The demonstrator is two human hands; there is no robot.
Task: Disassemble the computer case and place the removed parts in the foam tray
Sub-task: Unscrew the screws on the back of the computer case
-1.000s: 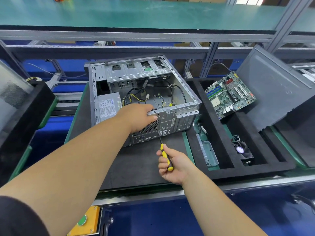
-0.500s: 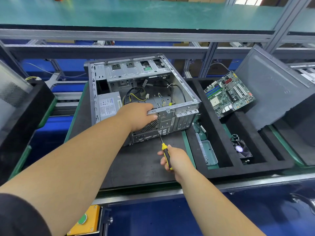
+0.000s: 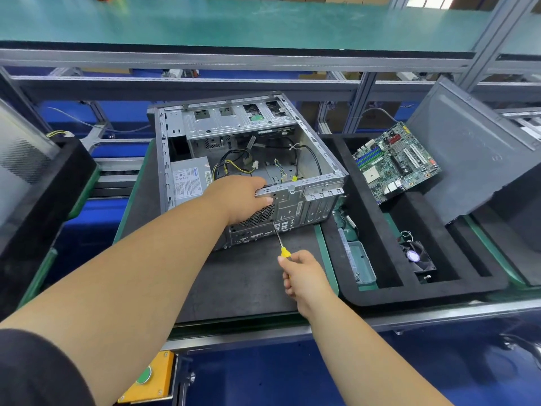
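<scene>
While the left hand (image 3: 240,197) gripped the case (image 3: 248,168) rim, probably to steady it, the right hand (image 3: 304,276), fingers curled round the screwdriver (image 3: 279,241), aimed its tip at the rear panel. The tray (image 3: 377,227) lay at three o'clock of the case, likely within reach for parts.

The computer case (image 3: 248,171) lies open on the mat (image 3: 248,276) straight ahead of you, its power supply (image 3: 190,178) inside at the left. To its right sits the foam tray (image 3: 380,291), with the motherboard (image 3: 395,162) in the far compartment, the fan (image 3: 417,257) nearer you, and the side panel (image 3: 468,148) leaning at its right.
</scene>
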